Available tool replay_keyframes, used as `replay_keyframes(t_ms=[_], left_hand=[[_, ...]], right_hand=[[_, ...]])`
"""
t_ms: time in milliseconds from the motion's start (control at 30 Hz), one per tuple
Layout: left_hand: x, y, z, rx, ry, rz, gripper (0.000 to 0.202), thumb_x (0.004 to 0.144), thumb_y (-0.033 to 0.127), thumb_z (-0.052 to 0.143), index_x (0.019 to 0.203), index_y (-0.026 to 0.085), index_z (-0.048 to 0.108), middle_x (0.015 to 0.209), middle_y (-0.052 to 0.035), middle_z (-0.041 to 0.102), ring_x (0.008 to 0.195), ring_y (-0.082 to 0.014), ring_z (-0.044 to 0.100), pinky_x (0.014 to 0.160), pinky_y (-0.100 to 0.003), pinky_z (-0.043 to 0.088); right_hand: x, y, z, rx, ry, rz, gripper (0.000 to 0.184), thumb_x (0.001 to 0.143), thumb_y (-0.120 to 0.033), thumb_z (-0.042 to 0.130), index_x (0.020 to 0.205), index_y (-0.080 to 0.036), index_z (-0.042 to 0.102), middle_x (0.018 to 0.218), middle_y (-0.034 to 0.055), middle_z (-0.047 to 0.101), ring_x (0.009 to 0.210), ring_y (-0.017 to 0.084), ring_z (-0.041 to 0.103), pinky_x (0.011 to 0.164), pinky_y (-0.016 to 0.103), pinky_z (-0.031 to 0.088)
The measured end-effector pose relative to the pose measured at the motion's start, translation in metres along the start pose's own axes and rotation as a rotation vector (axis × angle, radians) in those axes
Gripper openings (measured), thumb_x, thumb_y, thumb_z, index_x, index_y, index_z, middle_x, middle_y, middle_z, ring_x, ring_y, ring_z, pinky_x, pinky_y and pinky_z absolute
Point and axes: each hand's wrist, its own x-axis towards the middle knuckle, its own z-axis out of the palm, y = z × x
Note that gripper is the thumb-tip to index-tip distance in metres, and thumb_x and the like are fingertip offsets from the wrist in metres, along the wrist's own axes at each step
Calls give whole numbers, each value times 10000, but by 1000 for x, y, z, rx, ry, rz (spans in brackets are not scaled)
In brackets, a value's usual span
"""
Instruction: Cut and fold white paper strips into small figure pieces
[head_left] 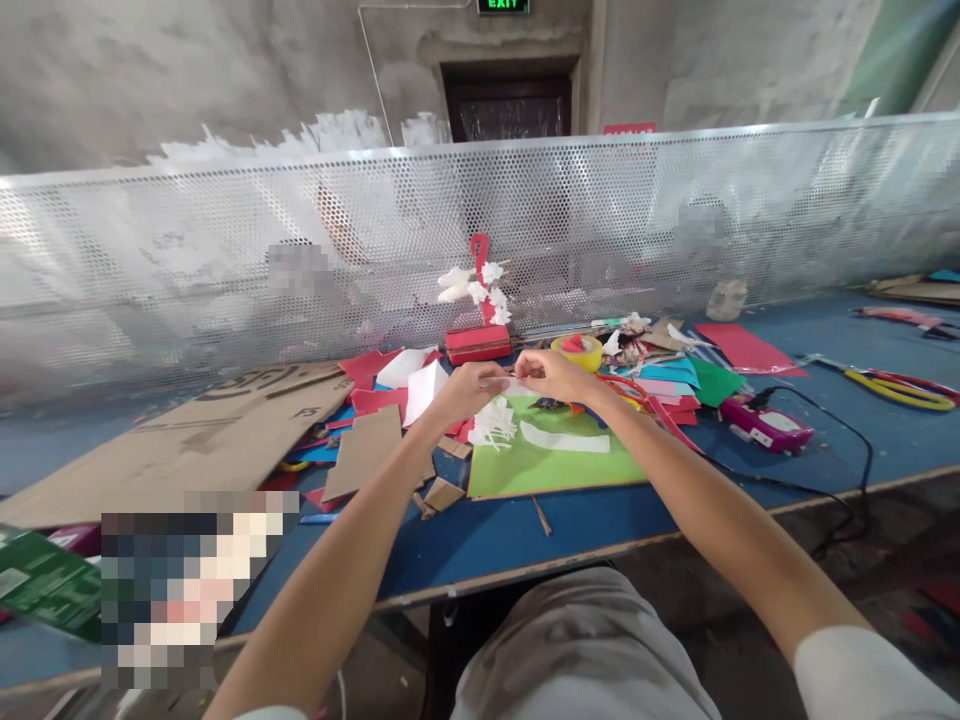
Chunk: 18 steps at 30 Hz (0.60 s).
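Note:
My left hand (471, 388) and my right hand (553, 374) pinch a small white paper strip (513, 384) between them, over the back of a lime-green sheet (540, 478). Both sets of fingers are closed on it. On the sheet below lie a clump of thin white paper pieces (493, 425) and a curved white paper strip (564, 440). Scissors with orange handles (576, 407) are partly hidden near my right wrist. Behind my hands stands a red box (478, 344) with a hooked red stem (481, 250) and white paper flowers (493, 298).
Cardboard (187, 430) covers much of the table's left side. Yellow tape (577, 352), a purple corded device (769, 425) and pliers (892, 386) lie to the right. A perforated metal screen (360, 240) runs along the back. Someone's blurred-out arm (202, 590) is at lower left.

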Motion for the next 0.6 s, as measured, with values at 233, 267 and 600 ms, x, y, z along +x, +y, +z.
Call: replay_keyframes(t_ms=[233, 267, 600], left_hand=[[3, -3, 1, -198, -5, -82, 233, 772, 337, 599, 836, 132, 691, 752, -36, 673, 692, -151, 580, 644, -250, 433], [3, -3, 1, -240, -5, -100, 242, 760, 347, 612, 833, 130, 690, 753, -34, 669, 700, -151, 579, 645, -249, 434], [6, -14, 7, -467, -38, -196, 227, 716, 357, 669, 783, 141, 677, 700, -12, 631, 658, -123, 543, 646, -240, 408]], right_hand=[[-4, -16, -2, -227, -90, -128, 236, 791, -302, 664, 998, -217, 590, 952, 28, 638, 865, 179, 584, 788, 307, 430], [-4, -16, -1, -283, -81, -154, 277, 766, -296, 698, 1009, -220, 587, 991, 33, 631, 906, 188, 575, 818, 314, 422], [-3, -9, 4, -504, -12, -248, 233, 834, -88, 525, 1010, -207, 620, 1026, 54, 565, 955, 183, 554, 856, 309, 416]])
